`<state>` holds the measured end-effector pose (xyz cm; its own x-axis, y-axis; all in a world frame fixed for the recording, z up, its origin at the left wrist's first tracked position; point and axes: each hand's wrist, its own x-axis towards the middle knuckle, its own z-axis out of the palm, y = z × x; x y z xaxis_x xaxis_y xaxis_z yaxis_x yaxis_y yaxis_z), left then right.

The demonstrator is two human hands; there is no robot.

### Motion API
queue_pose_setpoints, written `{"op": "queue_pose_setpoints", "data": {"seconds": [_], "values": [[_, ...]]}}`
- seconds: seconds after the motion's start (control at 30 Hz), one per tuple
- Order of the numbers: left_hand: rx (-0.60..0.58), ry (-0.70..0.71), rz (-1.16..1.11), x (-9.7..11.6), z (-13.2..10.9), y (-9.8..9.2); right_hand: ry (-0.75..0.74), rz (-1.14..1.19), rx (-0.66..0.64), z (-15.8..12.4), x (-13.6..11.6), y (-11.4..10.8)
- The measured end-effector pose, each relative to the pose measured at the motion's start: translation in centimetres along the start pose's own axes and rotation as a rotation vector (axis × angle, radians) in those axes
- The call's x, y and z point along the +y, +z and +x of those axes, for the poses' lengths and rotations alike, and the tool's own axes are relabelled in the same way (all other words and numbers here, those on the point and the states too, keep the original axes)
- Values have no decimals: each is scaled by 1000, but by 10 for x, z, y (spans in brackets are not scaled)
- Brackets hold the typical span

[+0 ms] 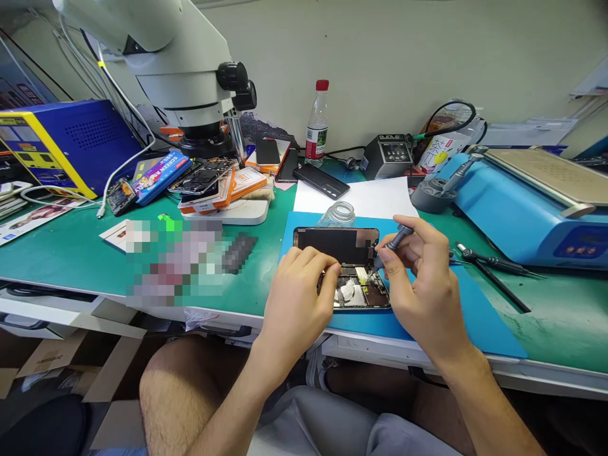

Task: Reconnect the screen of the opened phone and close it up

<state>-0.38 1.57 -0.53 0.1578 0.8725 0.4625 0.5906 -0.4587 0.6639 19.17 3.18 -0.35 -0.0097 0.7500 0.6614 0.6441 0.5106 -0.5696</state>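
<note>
An opened smartphone (376, 295) lies on a blue work mat (479, 316), its inner parts showing. Its dark screen panel (327, 240) is propped up along the far side. My left hand (304, 285) is closed on the phone's left edge, with fingers bent and the thumb over the inside; the fingertips are partly hidden. In my right hand (422, 272) is a grey screwdriver (398, 238), gripped between thumb and fingers and tilted. Its tip points down into the phone's upper right interior. Just behind the screen panel stands a small glass jar (339, 214).
A microscope (175, 69) rises at the back left above stacked phones and boxes (209, 193). Behind the mat are a black phone (322, 181) and a bottle (317, 123). To the right sit a blue heating machine (513, 215), a soldering station (388, 156) and several tools (498, 278).
</note>
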Motion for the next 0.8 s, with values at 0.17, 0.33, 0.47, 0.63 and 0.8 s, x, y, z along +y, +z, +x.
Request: {"op": "queue_pose_setpoints", "data": {"seconds": [0.17,0.33,0.47,0.63,0.8], "values": [[-6,-3,11,0,1,0,-156,-153,31,1,0,-1],[1,-2,29,0,0,1,-166,-104,-35,0,1,-4],[-4,-16,27,0,0,1,-174,-35,-79,0,0,-4],[-13,-20,13,0,-1,0,-170,-15,-44,2,-2,-3],[-22,-37,-79,0,1,-3,-139,-80,-13,2,-1,-4]]}}
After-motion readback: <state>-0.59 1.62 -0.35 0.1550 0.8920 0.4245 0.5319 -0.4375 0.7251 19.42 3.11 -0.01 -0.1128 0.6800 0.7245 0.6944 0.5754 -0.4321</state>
